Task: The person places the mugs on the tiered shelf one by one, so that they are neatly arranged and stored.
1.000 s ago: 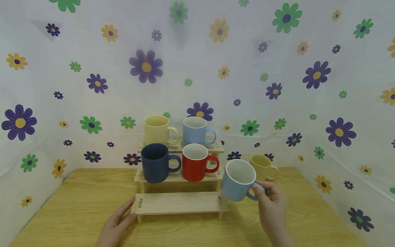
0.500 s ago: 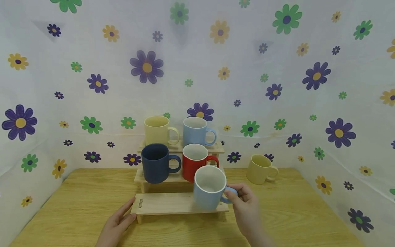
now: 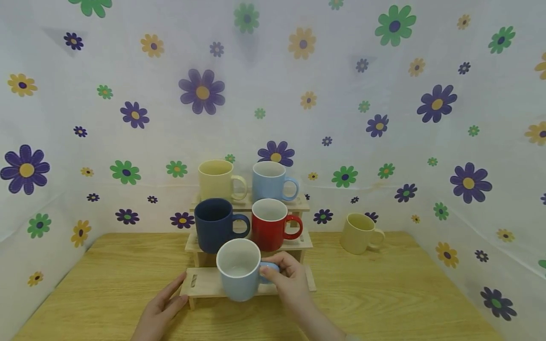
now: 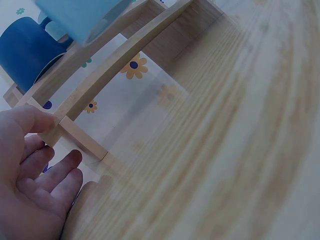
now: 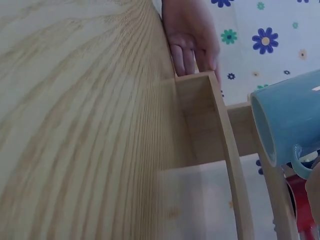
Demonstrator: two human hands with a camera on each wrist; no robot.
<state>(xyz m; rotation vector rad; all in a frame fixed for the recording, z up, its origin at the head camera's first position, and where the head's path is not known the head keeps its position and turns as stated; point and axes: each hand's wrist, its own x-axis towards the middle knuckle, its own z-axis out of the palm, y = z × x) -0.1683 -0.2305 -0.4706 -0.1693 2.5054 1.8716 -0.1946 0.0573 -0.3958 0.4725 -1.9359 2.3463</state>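
Observation:
My right hand (image 3: 290, 282) pinches the handle of a light blue mug (image 3: 240, 279) with a white inside. In the right wrist view, the mug (image 5: 290, 115) hangs above the lowest step, apart from it; the hand shows only at the right edge. My left hand (image 3: 159, 308) touches the left end of the wooden tiered rack (image 3: 204, 286), its fingers relaxed. Seen from the left wrist, a fingertip of the left hand (image 4: 40, 185) rests at the rack's corner. On the middle step stand a navy mug (image 3: 213, 232) and a red mug (image 3: 268, 232).
A yellow mug (image 3: 215, 182) and another light blue mug (image 3: 268, 184) stand on the top step. One more yellow mug (image 3: 357, 237) sits on the wooden table (image 3: 405, 284) to the right of the rack. Flowered cloth (image 3: 273, 94) surrounds the table at the back and sides.
The right hand has carried the light blue mug leftward and somewhat lower, from right of the rack to over the lowest step. The left hand has stayed at the rack's end.

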